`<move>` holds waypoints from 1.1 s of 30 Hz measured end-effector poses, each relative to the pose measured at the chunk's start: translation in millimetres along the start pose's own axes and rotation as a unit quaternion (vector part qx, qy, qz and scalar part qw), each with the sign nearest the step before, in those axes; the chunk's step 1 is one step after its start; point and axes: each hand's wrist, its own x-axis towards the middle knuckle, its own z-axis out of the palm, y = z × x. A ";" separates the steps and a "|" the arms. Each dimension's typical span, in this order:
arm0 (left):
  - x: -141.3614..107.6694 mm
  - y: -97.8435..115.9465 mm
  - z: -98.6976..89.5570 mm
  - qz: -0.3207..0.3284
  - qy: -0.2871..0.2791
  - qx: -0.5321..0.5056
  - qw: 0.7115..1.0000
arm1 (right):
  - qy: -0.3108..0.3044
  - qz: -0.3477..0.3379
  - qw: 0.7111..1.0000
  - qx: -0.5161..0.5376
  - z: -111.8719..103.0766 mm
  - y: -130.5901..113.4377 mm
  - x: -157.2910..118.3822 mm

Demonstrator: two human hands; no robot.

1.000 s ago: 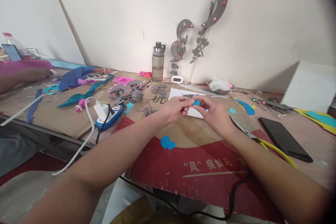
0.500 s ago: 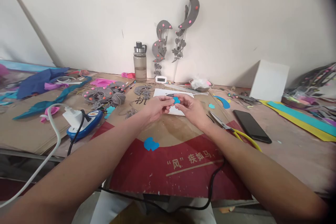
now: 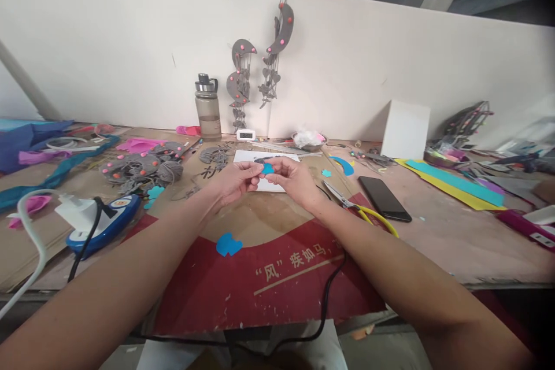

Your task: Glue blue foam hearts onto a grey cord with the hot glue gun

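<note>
Between my two hands is a small blue cut-out piece (image 3: 267, 169), pinched at its edges. My left hand (image 3: 240, 182) grips its left side between thumb and fingers. On the other side, the thumb and fingers of my right hand (image 3: 295, 180) close on it. Both hands hover over a white sheet (image 3: 245, 156) and the brown-and-red cardboard (image 3: 277, 269). Another blue cut-out (image 3: 228, 244) lies nearer to me on the cardboard. Yellow-handled scissors (image 3: 355, 203) rest open beside my right forearm. A light-blue flower shape (image 3: 326, 173) lies beyond my right hand.
A blue power strip (image 3: 106, 231) with a white plug stands at left, near grey decorations (image 3: 143, 167). A water bottle (image 3: 208, 110) stands by the wall. To the right lie a black phone (image 3: 384, 199) and a turquoise strip (image 3: 455, 182). A black cable (image 3: 325, 300) crosses the cardboard's front.
The view has swung to the right, so everything appears shifted left. Both hands still hold the blue piece, which appears slightly turned.
</note>
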 end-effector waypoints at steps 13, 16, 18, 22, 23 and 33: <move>-4.2 4.8 4.2 -0.031 0.018 0.037 0.999 | -0.003 -0.036 0.994 -0.100 2.0 -2.4 -2.6; -2.8 2.7 2.8 -0.030 0.018 0.044 0.998 | -0.002 -0.036 0.991 -0.129 1.4 -3.3 -2.7; -1.8 1.0 2.0 -0.028 0.019 0.045 0.998 | -0.004 -0.040 0.989 -0.143 1.6 -4.0 -3.3; -1.7 -0.9 2.2 -0.026 0.034 0.035 0.999 | -0.010 -0.040 0.988 -0.149 1.9 -3.5 -2.2; -2.0 -1.0 2.3 -0.022 0.041 0.030 0.998 | -0.005 -0.034 0.988 -0.148 0.4 -2.9 -0.5; -3.2 -0.3 0.6 0.019 0.078 0.063 0.995 | 0.137 0.120 0.903 -0.389 -113.1 7.1 31.3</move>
